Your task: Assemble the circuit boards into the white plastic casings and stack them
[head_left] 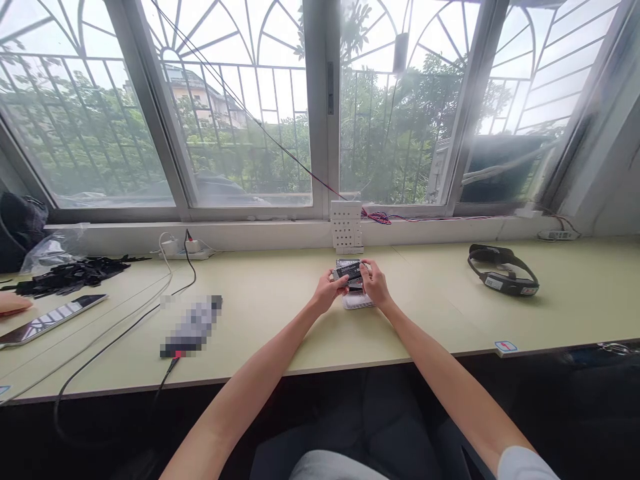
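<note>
A dark, flat battery with "3000mAh" printed on it is held up between my two hands over the table. My left hand grips its left end, thumb on the front face. At its right end, the fingers of my right hand are closed on the edge. Beneath my hands a white tray-like piece lies on the table, partly covered by the battery and my fingers. More small items show around the battery, too small to name.
A white perforated block stands by the sill behind my hands. On the right lies a black head strap. To the left are a blurred-out device on a cable, a tablet, black strips and another person's hand.
</note>
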Action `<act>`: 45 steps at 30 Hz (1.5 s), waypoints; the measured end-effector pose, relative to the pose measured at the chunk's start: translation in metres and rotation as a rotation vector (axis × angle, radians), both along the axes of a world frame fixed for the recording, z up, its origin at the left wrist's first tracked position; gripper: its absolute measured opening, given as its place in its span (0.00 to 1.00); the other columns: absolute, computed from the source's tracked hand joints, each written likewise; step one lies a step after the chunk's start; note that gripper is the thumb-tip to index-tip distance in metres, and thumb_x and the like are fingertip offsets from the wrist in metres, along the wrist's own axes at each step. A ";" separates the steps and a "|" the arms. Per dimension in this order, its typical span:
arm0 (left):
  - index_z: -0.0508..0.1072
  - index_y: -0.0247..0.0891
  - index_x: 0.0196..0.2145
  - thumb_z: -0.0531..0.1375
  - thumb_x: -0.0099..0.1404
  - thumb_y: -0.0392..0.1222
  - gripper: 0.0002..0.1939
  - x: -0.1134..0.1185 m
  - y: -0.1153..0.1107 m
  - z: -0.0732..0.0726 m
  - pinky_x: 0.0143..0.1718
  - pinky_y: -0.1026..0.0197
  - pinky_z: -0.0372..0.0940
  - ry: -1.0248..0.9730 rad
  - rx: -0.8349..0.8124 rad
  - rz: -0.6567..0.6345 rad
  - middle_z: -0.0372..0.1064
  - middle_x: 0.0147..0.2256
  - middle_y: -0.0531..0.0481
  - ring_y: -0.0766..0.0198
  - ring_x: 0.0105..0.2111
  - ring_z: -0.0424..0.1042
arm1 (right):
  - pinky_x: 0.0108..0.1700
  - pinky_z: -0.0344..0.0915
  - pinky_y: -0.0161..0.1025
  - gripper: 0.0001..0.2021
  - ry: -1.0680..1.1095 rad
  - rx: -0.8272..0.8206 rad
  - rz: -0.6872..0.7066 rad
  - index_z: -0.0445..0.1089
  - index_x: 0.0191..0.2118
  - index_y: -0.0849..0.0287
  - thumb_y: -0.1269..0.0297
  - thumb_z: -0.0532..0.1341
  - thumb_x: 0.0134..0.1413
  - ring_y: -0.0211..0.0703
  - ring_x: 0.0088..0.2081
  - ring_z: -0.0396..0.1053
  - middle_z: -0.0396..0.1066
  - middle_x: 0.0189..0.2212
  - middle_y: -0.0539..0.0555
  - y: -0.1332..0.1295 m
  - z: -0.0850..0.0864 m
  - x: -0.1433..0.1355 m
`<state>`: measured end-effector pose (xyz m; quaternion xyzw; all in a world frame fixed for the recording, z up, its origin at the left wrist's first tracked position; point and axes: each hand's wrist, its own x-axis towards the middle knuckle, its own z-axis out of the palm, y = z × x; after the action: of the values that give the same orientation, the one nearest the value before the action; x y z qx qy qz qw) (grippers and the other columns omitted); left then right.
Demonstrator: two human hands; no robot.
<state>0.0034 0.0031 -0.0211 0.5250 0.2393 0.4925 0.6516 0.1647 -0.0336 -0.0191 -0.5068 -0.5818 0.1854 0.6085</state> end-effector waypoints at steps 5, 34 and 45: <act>0.64 0.34 0.42 0.76 0.46 0.45 0.32 0.000 -0.001 0.001 0.25 0.62 0.62 0.011 0.008 -0.001 0.73 0.28 0.50 0.68 0.20 0.68 | 0.23 0.62 0.39 0.22 0.032 -0.005 0.005 0.67 0.51 0.57 0.47 0.49 0.63 0.43 0.18 0.65 0.69 0.20 0.50 -0.001 0.001 0.000; 0.63 0.35 0.43 0.74 0.49 0.49 0.32 -0.001 -0.007 0.005 0.22 0.63 0.60 0.107 0.065 0.005 0.71 0.25 0.52 0.67 0.20 0.68 | 0.24 0.68 0.40 0.23 0.095 -0.032 0.027 0.68 0.48 0.58 0.47 0.59 0.52 0.47 0.24 0.72 0.73 0.23 0.52 -0.002 0.003 0.000; 0.63 0.36 0.41 0.73 0.50 0.49 0.29 -0.001 -0.009 0.005 0.22 0.63 0.59 0.128 0.081 0.013 0.70 0.25 0.52 0.67 0.19 0.68 | 0.29 0.75 0.43 0.25 0.071 -0.032 0.047 0.67 0.49 0.58 0.46 0.59 0.51 0.49 0.29 0.76 0.76 0.28 0.55 0.002 0.001 0.002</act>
<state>0.0023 -0.0057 -0.0164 0.5797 0.2637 0.4715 0.6100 0.1668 -0.0317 -0.0183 -0.4959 -0.5686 0.2268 0.6159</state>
